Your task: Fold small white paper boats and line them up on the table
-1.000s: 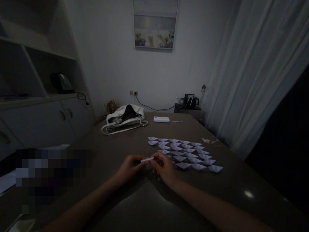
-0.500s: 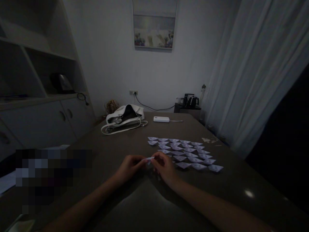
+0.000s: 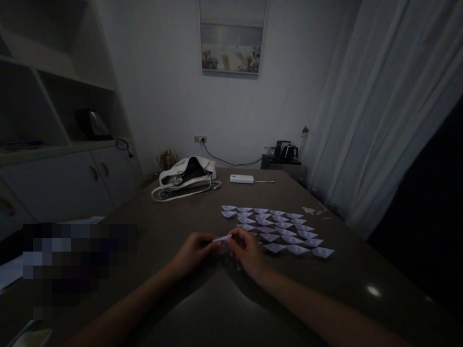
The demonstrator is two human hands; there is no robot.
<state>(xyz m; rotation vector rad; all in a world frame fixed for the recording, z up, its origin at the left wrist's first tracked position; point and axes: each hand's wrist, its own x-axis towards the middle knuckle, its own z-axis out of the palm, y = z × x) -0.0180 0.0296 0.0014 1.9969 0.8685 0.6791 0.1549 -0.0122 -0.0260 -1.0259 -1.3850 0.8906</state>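
A small folded piece of white paper (image 3: 222, 238) is pinched between my two hands, just above the table. My left hand (image 3: 195, 249) grips its left end with thumb and fingers. On the other end, my right hand (image 3: 248, 250) is closed, thumb against fingertips. The fingers cover much of the paper, so its full shape is hidden. Beyond and to the right of my right hand, several folded paper boats (image 3: 268, 236) stand in rows; that hand blocks a few of them from view.
On the brown table (image 3: 173, 308), a white handbag (image 3: 188, 176) lies at the far left. A white power bank (image 3: 242, 179) with a short cable sits at the far end. Papers (image 3: 10, 272) lie at the left edge beside a blurred patch. A curtain (image 3: 390, 111) hangs on the right.
Both hands stay nearly in place around the paper. The folded paper tilts slightly between the fingers. The rows of paper boats have not moved.
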